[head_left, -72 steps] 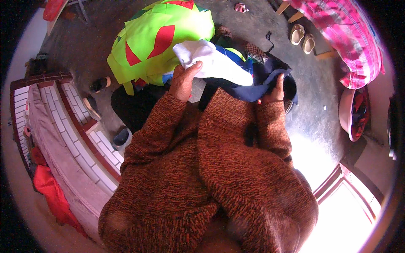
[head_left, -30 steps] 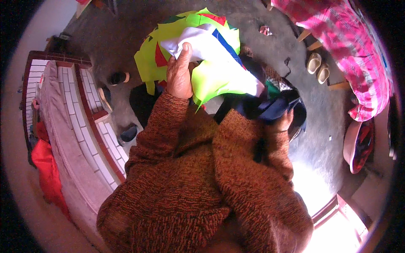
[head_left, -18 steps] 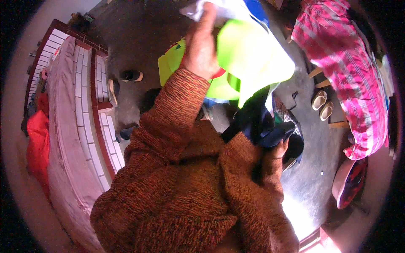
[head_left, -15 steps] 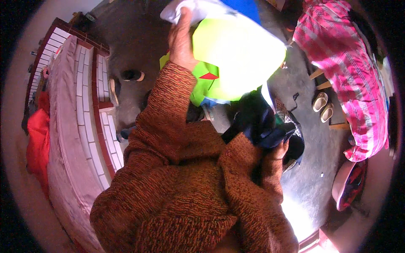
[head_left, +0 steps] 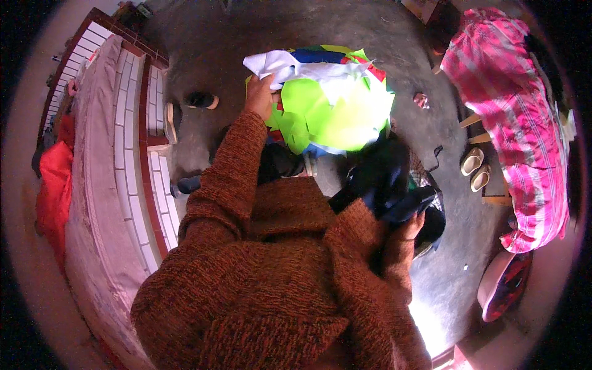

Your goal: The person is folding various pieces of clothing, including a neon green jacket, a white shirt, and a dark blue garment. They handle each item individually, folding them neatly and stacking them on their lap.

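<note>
Bright cloth (head_left: 333, 105), a bundle of lime-green fabric with white, blue and red patches, hangs above the grey floor (head_left: 246, 49), lifted at arm's length in front of the person. The left hand (head_left: 260, 98) grips it at its upper left edge, fingers closed on a white fold. The right hand (head_left: 412, 225) is lower and nearer the body, fingers curled around dark blue clothing (head_left: 388, 185) that spills over a dark basin (head_left: 435, 228). Both arms wear a rust-brown knitted sweater (head_left: 271, 271). A tiled ledge (head_left: 139, 154) runs along the left, with a red cloth (head_left: 54, 179) beyond it. A pink checked blanket (head_left: 518, 117) lies at the right, with pale slippers (head_left: 475, 168) beside it.
</note>
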`<action>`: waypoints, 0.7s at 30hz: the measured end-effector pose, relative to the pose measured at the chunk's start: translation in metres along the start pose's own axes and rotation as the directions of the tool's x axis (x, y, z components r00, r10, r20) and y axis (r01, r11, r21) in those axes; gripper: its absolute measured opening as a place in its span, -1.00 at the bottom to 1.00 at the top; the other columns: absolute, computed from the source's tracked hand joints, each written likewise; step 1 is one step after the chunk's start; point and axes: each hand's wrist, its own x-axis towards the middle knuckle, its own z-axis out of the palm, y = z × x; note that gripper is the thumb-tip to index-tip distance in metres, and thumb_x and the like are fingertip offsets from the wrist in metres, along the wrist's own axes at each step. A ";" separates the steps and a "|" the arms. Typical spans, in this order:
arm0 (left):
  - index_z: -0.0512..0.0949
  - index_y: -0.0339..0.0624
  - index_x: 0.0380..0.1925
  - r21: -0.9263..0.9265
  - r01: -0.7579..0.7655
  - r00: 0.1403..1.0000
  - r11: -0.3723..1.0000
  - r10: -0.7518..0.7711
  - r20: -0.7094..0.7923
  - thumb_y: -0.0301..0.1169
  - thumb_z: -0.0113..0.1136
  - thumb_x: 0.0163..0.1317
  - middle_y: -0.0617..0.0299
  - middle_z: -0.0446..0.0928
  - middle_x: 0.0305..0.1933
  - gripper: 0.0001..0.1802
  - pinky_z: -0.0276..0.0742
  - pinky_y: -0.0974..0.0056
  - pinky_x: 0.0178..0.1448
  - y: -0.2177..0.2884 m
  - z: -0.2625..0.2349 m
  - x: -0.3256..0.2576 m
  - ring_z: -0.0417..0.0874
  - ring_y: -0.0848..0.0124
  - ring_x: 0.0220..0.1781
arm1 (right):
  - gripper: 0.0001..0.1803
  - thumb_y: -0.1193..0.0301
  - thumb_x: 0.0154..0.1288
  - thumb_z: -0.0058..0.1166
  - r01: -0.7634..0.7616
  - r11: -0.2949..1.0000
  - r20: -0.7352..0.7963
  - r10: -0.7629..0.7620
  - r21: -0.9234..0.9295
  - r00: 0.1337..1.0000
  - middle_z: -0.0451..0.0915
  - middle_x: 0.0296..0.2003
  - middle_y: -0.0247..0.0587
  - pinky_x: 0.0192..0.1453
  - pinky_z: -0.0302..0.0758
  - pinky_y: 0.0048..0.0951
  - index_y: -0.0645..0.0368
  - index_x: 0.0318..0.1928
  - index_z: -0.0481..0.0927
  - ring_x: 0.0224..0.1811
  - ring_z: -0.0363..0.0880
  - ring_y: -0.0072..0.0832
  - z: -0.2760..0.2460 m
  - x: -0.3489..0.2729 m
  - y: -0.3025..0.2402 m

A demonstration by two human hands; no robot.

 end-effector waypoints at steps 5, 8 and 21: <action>0.31 -0.17 0.04 0.113 -0.030 1.000 0.993 0.030 0.008 -0.29 0.12 0.21 0.00 0.51 -0.05 -0.57 0.66 0.10 -0.32 0.018 0.003 0.000 0.64 0.10 -0.19 | -0.54 0.27 0.31 0.00 -0.030 1.000 -0.044 0.030 0.005 0.999 0.54 -0.06 -0.20 0.03 0.49 -0.34 0.22 0.16 0.35 -0.09 0.55 -0.34 0.022 -0.004 -0.013; 0.29 -0.15 0.08 0.195 0.010 1.000 0.981 -0.004 -0.030 -0.26 0.15 0.19 0.01 0.50 -0.04 -0.51 0.66 0.13 -0.37 0.020 -0.005 -0.005 0.65 0.09 -0.21 | -0.54 0.29 0.33 -0.02 -0.018 1.000 -0.007 0.018 0.003 1.000 0.54 -0.06 -0.19 0.03 0.49 -0.33 0.22 0.17 0.34 -0.10 0.56 -0.34 0.010 -0.005 -0.005; 0.18 -0.24 0.19 0.602 -0.104 0.829 0.792 0.403 -0.388 -0.47 0.16 0.10 -0.02 0.40 0.07 -0.37 0.49 0.12 0.06 0.020 -0.065 0.015 0.51 0.21 0.00 | -0.60 0.43 0.37 -0.10 0.230 0.905 0.100 -0.208 -0.357 0.973 0.51 -0.04 -0.17 0.10 0.43 -0.39 0.31 0.17 0.32 -0.03 0.50 -0.38 0.035 0.032 -0.030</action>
